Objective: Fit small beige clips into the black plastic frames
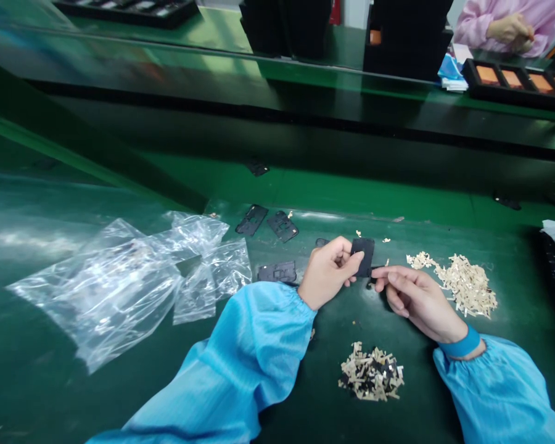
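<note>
My left hand [330, 271] pinches a flat black plastic plate [364, 256] between thumb and fingers, tilted up above the green bench. Close to the plate's lower right edge is my right hand [411, 296], its thumb and index finger closed together. Something thin and dark shows at those fingertips, too small to make out. Below the hands lies a pile of mixed pale and black small pieces [372, 373]. Right of my right hand spreads a larger heap of small pale pieces [467, 285]. Another black plastic part [277, 271] rests beside my left wrist.
Clear plastic bags [120, 290] cover the left of the bench. Two black plastic parts [252, 220] [283, 226] lie further back. A raised green shelf [277, 92] crosses behind, carrying black trays [522, 83]. Beyond it are another person's hands [511, 31] and pink sleeves.
</note>
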`<state>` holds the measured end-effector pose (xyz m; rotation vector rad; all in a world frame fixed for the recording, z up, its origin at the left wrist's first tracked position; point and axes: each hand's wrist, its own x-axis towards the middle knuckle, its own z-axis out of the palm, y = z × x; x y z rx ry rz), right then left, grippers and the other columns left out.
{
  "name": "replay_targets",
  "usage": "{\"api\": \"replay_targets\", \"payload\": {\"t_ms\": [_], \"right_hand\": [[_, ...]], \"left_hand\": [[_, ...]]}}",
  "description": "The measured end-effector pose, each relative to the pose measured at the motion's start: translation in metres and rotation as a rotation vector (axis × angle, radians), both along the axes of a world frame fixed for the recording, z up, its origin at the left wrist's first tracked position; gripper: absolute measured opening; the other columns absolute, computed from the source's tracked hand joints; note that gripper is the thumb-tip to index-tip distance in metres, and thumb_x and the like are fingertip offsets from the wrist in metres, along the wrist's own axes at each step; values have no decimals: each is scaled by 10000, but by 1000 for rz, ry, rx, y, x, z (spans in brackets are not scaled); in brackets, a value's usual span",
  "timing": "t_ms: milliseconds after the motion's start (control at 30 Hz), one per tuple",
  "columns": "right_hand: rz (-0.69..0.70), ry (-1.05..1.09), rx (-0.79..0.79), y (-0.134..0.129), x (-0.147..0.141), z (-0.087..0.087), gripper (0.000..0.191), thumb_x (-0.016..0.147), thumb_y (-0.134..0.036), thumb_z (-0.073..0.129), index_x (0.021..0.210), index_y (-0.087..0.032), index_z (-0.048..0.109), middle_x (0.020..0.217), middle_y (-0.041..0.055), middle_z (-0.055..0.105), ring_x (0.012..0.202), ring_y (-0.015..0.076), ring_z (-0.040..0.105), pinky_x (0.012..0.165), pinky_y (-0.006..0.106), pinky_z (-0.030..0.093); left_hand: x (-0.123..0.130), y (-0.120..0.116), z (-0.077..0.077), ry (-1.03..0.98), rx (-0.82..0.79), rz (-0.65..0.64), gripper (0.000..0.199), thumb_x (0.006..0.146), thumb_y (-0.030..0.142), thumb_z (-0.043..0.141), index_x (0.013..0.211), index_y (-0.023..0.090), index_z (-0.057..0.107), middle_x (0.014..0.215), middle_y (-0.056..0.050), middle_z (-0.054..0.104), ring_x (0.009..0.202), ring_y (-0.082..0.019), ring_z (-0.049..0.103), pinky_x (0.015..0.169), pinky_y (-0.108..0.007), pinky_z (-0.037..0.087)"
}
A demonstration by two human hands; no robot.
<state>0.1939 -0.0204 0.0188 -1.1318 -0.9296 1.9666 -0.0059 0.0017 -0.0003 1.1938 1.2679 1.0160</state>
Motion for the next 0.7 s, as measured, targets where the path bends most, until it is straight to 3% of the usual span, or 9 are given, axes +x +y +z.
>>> {"api": "replay_targets", "payload": {"t_ms": [433,533,633,700], "right_hand": [[-31,17,35,-1,1,-5,280,899,-418,724,1060,-197,784,870,47,684,470,46,387,411,211,280],[-55,22,41,-1,0,-6,301,889,-433,737,1069,-194,772,862,38,676,464,43,380,410,211,271],[-79,45,58,-2,-2,-7,304,880,-458,747,1009,-183,739,826,18,656,462,43,376,413,209,253],[-70,53,76,-3,-3,-9,308,871,-473,759,957,-186,686,702,-23,606,455,52,365,423,207,244]], "left_hand": [[0,2,4,-208,-121,-68,433,807,570,726,783,180,542,558,32,650,403,-93,591,415,-185,487],[3,0,5,-297,-154,-68,459,774,573,767,886,167,585,610,29,674,464,-115,641,448,-208,538],[8,-4,6,-370,-186,-73,511,750,551,807,993,170,569,645,31,694,509,-130,672,469,-217,562],[11,-6,7,-400,-202,-85,516,751,548,814,981,176,540,653,29,701,521,-130,680,482,-212,564]]}}
